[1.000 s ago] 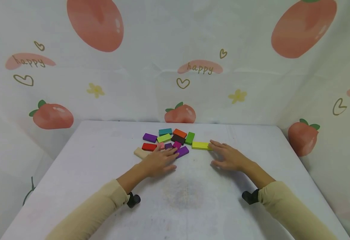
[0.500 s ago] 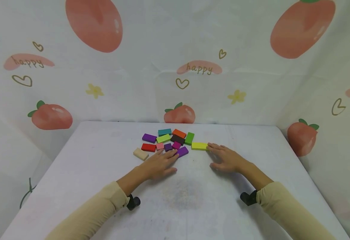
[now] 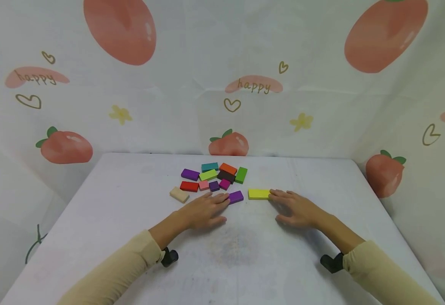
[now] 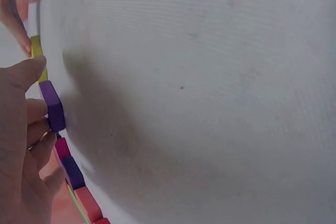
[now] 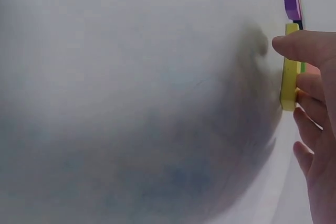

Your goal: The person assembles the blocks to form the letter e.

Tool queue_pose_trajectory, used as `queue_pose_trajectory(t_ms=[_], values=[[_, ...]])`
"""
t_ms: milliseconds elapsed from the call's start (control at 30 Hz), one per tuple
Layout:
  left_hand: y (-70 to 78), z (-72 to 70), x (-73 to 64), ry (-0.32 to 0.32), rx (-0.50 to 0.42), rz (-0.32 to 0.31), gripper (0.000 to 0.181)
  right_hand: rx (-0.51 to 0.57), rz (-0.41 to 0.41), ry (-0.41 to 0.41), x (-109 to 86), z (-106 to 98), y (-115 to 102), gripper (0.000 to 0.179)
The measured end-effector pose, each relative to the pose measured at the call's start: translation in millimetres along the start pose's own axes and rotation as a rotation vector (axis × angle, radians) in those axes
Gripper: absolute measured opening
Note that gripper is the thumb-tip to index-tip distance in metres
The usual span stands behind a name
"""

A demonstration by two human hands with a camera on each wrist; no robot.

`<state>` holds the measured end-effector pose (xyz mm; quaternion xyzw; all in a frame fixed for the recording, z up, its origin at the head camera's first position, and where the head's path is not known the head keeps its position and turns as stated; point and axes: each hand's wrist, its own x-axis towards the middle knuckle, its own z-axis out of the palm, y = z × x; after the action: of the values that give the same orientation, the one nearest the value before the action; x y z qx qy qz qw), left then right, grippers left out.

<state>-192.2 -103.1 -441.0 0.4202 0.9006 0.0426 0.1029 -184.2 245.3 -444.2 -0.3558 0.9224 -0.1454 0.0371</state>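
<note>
While a white backdrop (image 3: 176, 51) printed with red fruit rises behind, a white tabletop (image 3: 268, 262) spreads beneath two beige sleeves (image 3: 111, 271) reaching in from the near side. The right hand (image 3: 295, 209) has its fingers extended, thumb held away, touching the right end of the yellow block (image 3: 258, 194) without clamping it. The left hand (image 3: 203, 211) likewise lies with fingers extended and thumb apart, touching the left end of the near purple block (image 3: 236, 197). That block sits just left of the yellow one, a narrow gap between. Beyond lie the teal block (image 3: 210, 167) and red block (image 3: 189, 186); smaller are the pink piece (image 3: 204, 185) and magenta piece (image 3: 224, 184).
</note>
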Motion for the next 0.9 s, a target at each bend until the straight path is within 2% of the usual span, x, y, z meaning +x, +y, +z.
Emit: queue_pose_trajectory(t_ms=[400, 567, 900], values=[[6.1, 2.7, -6.1, -0.009, -0.027, 0.064, 0.063, -0.038, -0.034, 0.016, -35.6, 5.2, -8.8, 0.065], [9.5, 4.9, -9.6, -0.010, -0.029, 0.096, 0.063, -0.039, -0.068, 0.048, -46.9, 7.4, -12.0, 0.067], [15.2, 9.8, -14.6, -0.001, -0.035, 0.174, 0.062, -0.112, -0.131, 0.131, -64.2, 15.2, -15.6, 0.072]])
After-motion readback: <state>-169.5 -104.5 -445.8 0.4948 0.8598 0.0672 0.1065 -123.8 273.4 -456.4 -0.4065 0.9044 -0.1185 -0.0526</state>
